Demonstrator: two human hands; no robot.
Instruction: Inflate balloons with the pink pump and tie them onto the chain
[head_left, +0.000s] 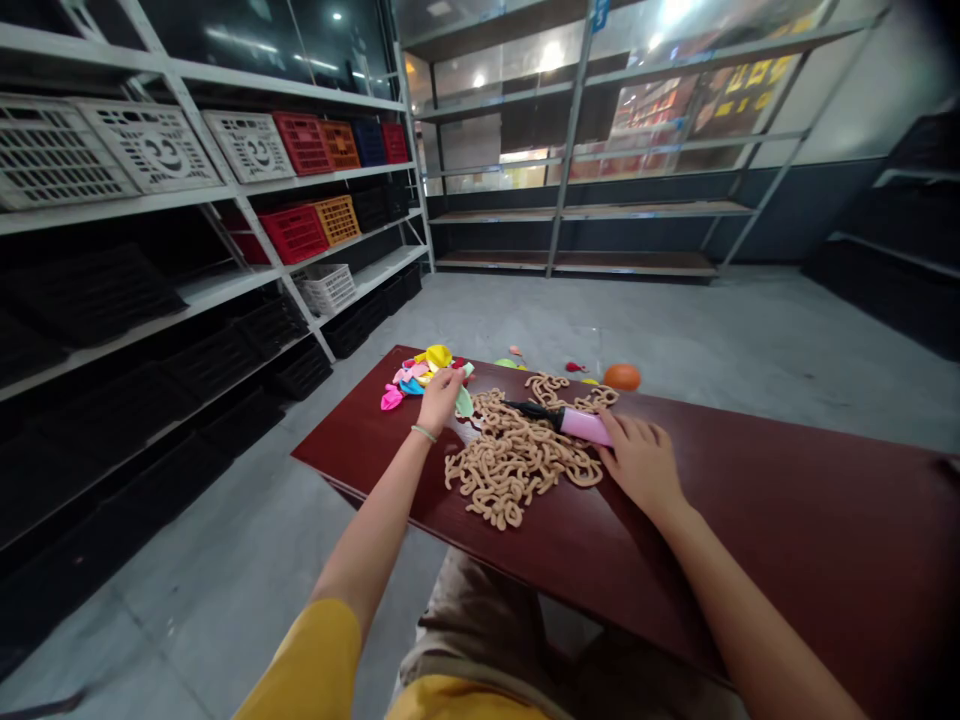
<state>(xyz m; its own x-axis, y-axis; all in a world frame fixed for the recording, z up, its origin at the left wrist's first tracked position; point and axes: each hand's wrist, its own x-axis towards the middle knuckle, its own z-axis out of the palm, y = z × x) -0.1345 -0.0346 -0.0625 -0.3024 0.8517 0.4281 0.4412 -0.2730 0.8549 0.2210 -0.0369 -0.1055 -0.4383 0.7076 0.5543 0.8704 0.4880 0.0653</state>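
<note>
My left hand (441, 400) pinches a pale green balloon (464, 402), which hangs limp beside its fingers. Just behind and left of it lies a pile of uninflated balloons (411, 377) in pink, yellow, blue and red. My right hand (639, 452) is closed on the pink barrel of a hand pump (585, 426), whose black nozzle end points left toward the balloon. Under and in front of the pump spreads a tangled heap of tan, cord-like pieces (510, 465). A small gap separates nozzle and balloon.
The dark red table (757, 500) stretches off to the right. Beyond its far edge, an orange balloon (622, 377) and several small coloured ones show on the grey floor. Shelves with crates (304, 143) line the left, and a metal rack (637, 212) stands at the back.
</note>
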